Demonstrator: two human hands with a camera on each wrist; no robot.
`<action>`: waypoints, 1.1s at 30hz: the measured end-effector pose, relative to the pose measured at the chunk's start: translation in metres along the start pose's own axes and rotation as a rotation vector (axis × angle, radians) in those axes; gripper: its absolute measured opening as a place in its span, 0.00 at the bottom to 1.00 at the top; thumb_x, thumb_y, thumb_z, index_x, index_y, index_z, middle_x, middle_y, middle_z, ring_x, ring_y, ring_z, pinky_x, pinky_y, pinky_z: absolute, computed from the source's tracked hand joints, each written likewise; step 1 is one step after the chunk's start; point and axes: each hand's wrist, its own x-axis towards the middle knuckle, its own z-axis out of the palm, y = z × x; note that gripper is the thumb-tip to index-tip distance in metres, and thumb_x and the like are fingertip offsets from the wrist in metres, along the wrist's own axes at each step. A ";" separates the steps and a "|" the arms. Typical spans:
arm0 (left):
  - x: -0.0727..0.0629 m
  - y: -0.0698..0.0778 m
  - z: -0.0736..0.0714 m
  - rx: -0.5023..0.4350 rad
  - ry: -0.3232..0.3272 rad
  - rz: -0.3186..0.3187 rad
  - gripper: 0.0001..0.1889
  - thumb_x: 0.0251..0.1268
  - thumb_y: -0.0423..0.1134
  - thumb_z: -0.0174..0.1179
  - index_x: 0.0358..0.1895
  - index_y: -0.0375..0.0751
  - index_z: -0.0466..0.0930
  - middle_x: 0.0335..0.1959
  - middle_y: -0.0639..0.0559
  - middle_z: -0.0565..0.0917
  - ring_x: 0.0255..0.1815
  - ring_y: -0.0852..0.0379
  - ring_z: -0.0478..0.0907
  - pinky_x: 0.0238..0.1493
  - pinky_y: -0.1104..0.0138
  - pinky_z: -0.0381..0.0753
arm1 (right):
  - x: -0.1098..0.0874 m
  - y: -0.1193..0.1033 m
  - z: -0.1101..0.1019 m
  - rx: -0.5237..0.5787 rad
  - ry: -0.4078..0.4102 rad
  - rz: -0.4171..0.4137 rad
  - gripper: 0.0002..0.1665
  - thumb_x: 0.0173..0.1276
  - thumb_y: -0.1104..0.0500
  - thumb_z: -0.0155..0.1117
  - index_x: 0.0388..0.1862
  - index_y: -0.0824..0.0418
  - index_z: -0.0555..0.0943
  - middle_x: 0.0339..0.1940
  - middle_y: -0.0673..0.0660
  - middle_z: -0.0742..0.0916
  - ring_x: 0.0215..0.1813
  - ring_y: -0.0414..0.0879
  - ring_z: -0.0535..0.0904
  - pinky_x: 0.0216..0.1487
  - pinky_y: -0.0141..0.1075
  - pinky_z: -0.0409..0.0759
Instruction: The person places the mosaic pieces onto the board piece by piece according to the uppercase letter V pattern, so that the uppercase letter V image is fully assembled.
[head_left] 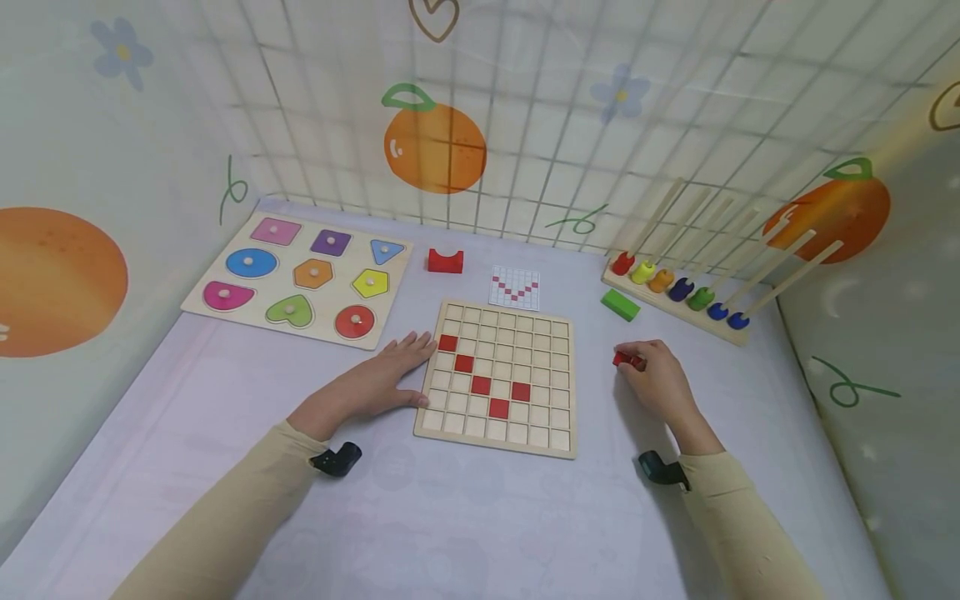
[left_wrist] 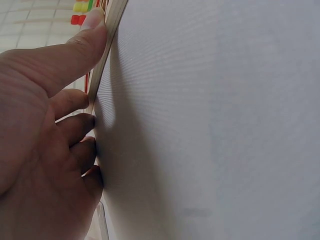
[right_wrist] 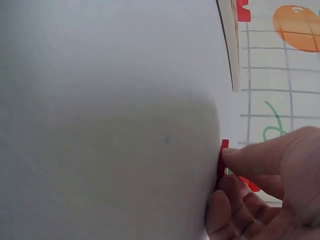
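A wooden grid board (head_left: 555, 433) lies flat on the table with several red square tiles (head_left: 481, 385) in its cells. My left hand (head_left: 382, 375) rests palm down at the board's left side, fingers extended, thumb and fingertips at the frame; the left wrist view shows the thumb (left_wrist: 80, 52) against that edge. Right of the board, my right hand (head_left: 660, 379) pinches a red tile (right_wrist: 223, 155) between thumb and fingers, low over the table. Red also shows just beyond the fingertips in the head view. Behind the board lies a small pattern card (head_left: 514, 287) with red squares in a V.
At the back left is a wooden shape puzzle (head_left: 341, 293) with knobbed pieces. A red block (head_left: 446, 262) with a curved notch stands behind the board. A green block (head_left: 620, 305) lies before a pegged rack (head_left: 712, 326) holding coloured beads. Printed fabric walls enclose the table.
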 end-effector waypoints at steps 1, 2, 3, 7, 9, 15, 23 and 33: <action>0.000 0.000 0.000 0.000 -0.001 0.000 0.50 0.63 0.53 0.71 0.83 0.50 0.50 0.84 0.50 0.48 0.84 0.46 0.38 0.81 0.47 0.48 | 0.000 0.000 0.000 0.000 0.003 -0.005 0.20 0.74 0.65 0.62 0.62 0.68 0.80 0.56 0.68 0.78 0.51 0.59 0.75 0.54 0.53 0.81; 0.000 0.000 0.000 0.000 -0.002 0.001 0.50 0.63 0.53 0.71 0.83 0.50 0.50 0.84 0.50 0.48 0.84 0.46 0.38 0.81 0.47 0.48 | -0.001 0.000 0.000 -0.002 0.006 -0.012 0.20 0.74 0.65 0.62 0.62 0.68 0.80 0.56 0.68 0.78 0.51 0.59 0.75 0.54 0.53 0.81; 0.000 0.000 0.000 0.000 -0.003 0.001 0.50 0.63 0.53 0.71 0.83 0.50 0.50 0.84 0.50 0.48 0.84 0.46 0.38 0.81 0.47 0.47 | -0.001 -0.001 0.000 -0.001 0.007 -0.016 0.19 0.74 0.65 0.62 0.62 0.68 0.80 0.56 0.68 0.78 0.51 0.59 0.75 0.54 0.53 0.81; 0.000 0.001 -0.001 0.002 -0.003 0.002 0.50 0.63 0.53 0.71 0.83 0.49 0.51 0.84 0.50 0.48 0.84 0.46 0.38 0.81 0.47 0.47 | -0.001 -0.002 0.000 -0.006 0.015 -0.025 0.20 0.73 0.66 0.63 0.62 0.69 0.79 0.55 0.68 0.78 0.51 0.59 0.75 0.53 0.53 0.81; 0.000 0.001 -0.001 0.003 -0.003 0.002 0.50 0.63 0.52 0.71 0.83 0.49 0.51 0.84 0.50 0.48 0.84 0.46 0.38 0.81 0.47 0.47 | -0.001 -0.002 0.001 -0.009 0.021 -0.025 0.20 0.73 0.66 0.63 0.62 0.69 0.79 0.54 0.68 0.79 0.51 0.59 0.75 0.53 0.52 0.80; -0.001 0.001 -0.001 0.000 -0.002 0.002 0.50 0.63 0.52 0.71 0.83 0.49 0.51 0.84 0.50 0.48 0.84 0.45 0.38 0.81 0.47 0.48 | -0.001 -0.002 0.004 -0.008 0.038 -0.018 0.18 0.73 0.64 0.65 0.59 0.68 0.81 0.52 0.67 0.79 0.51 0.58 0.74 0.52 0.51 0.81; 0.000 0.001 0.000 0.002 0.001 0.002 0.50 0.63 0.52 0.71 0.83 0.50 0.51 0.84 0.50 0.48 0.84 0.46 0.38 0.81 0.47 0.47 | -0.005 -0.004 0.003 -0.018 0.036 -0.019 0.18 0.72 0.65 0.66 0.59 0.64 0.79 0.52 0.68 0.80 0.52 0.61 0.75 0.54 0.55 0.83; -0.001 0.001 -0.001 0.004 0.002 -0.001 0.50 0.63 0.53 0.71 0.83 0.50 0.51 0.84 0.50 0.48 0.84 0.46 0.38 0.81 0.47 0.48 | -0.006 -0.004 0.003 -0.031 -0.015 -0.001 0.19 0.72 0.59 0.68 0.60 0.60 0.77 0.41 0.63 0.83 0.39 0.54 0.75 0.35 0.37 0.78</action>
